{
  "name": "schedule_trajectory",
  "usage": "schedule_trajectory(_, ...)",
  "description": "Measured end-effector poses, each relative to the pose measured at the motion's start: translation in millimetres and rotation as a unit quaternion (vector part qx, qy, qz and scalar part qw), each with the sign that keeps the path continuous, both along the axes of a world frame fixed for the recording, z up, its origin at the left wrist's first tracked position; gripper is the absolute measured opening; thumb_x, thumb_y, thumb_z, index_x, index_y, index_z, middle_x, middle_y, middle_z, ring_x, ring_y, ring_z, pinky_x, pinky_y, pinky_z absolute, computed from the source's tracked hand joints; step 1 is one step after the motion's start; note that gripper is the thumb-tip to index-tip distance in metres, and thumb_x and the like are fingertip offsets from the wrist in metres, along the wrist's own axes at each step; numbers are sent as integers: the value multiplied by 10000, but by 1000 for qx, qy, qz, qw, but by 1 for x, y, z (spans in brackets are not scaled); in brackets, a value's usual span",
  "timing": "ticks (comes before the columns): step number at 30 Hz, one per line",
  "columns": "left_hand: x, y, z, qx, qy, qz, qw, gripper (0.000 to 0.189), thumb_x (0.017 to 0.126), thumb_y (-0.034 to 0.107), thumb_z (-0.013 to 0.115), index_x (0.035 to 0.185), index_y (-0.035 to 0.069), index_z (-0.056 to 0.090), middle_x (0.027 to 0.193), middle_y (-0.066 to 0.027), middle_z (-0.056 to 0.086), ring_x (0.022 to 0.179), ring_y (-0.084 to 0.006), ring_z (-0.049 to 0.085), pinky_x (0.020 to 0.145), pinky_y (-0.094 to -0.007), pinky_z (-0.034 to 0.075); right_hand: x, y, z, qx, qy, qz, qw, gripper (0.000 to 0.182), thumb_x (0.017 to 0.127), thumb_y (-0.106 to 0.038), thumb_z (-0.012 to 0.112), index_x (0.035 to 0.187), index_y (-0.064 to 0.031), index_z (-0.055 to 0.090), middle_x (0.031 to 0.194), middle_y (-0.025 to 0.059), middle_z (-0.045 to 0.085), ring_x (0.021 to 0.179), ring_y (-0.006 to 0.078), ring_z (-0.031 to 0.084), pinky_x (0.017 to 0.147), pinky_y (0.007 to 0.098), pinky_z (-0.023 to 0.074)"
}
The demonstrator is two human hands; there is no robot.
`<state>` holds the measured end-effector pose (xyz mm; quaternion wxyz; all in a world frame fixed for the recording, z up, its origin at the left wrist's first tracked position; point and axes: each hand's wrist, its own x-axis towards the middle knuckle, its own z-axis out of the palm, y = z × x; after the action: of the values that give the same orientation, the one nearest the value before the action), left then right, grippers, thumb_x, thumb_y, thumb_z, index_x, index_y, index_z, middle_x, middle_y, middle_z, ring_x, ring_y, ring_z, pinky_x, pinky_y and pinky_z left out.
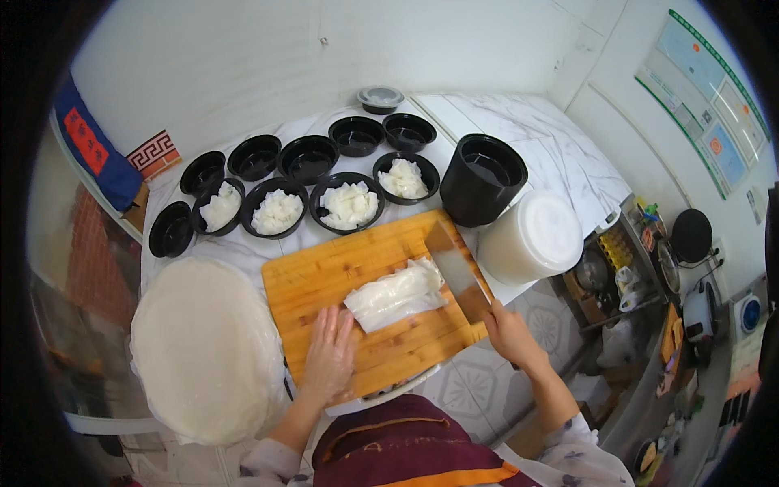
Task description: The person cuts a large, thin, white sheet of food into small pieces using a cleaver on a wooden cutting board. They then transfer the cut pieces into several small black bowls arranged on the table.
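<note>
A folded roll of thin white sheets (pixel 395 292), perhaps rice noodle or dough, lies on a wooden cutting board (pixel 304 274). My left hand (pixel 331 356) rests on the board with fingers extended, close by the roll's near left end; whether the fingertips touch it is hard to tell. A cleaver (pixel 459 274) is in my right hand (pixel 510 335), gripped by its handle. Its broad blade lies over the board's right side, just right of the roll. To the left of the board is a large round pile of white sheets (pixel 207 353).
Black plastic bowls (pixel 309 159) stand behind the board, several holding cut white pieces (pixel 350 206). A stack of black bowls (pixel 484 179) and a stack of translucent lids (pixel 529 237) flank the board's right corner. One lidded bowl (pixel 380 99) sits near the wall. Shelving (pixel 608 262) is at right.
</note>
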<state>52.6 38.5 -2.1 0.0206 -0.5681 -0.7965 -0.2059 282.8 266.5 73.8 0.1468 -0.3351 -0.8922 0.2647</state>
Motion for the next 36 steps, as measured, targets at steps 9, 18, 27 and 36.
schedule_trajectory(9, -11, 30, -18, -9, -29, -68, 997, 533, 739, 50, 529, 1263, 9, 445, 1372, -214, 334, 1290, -357, 299, 1069, -413, 257, -6, -13, -2, -14, -13, 17, 1000, 185, 854, -143, 498, 900, 35, 476, 661, 296, 554, 650, 463, 557, 591, 528, 442)
schedule_trajectory(18, -8, 31, -15, -1, -36, -77, 996, 473, 787, 81, 488, 1249, -9, 447, 1366, -220, 335, 1286, -357, 302, 1061, -435, 255, -20, -27, -6, -25, -92, -2, 995, 181, 868, -134, 497, 903, 41, 465, 711, 304, 561, 735, 471, 551, 622, 515, 428)
schedule_trajectory(27, -7, 32, -6, -28, -19, -92, 995, 500, 781, 99, 493, 1268, 4, 434, 1379, -212, 320, 1293, -348, 295, 1066, -435, 241, -31, -38, -23, -9, -35, 4, 999, 177, 870, -139, 485, 914, 32, 499, 731, 280, 577, 746, 463, 557, 637, 502, 437)
schedule_trajectory(36, -6, 31, -8, -5, -28, -84, 996, 451, 820, 85, 500, 1264, 27, 448, 1368, -202, 339, 1282, -356, 304, 1062, -427, 262, -50, -56, -30, -2, -52, 31, 998, 166, 870, -133, 469, 936, 19, 465, 698, 292, 566, 678, 486, 545, 608, 547, 418)
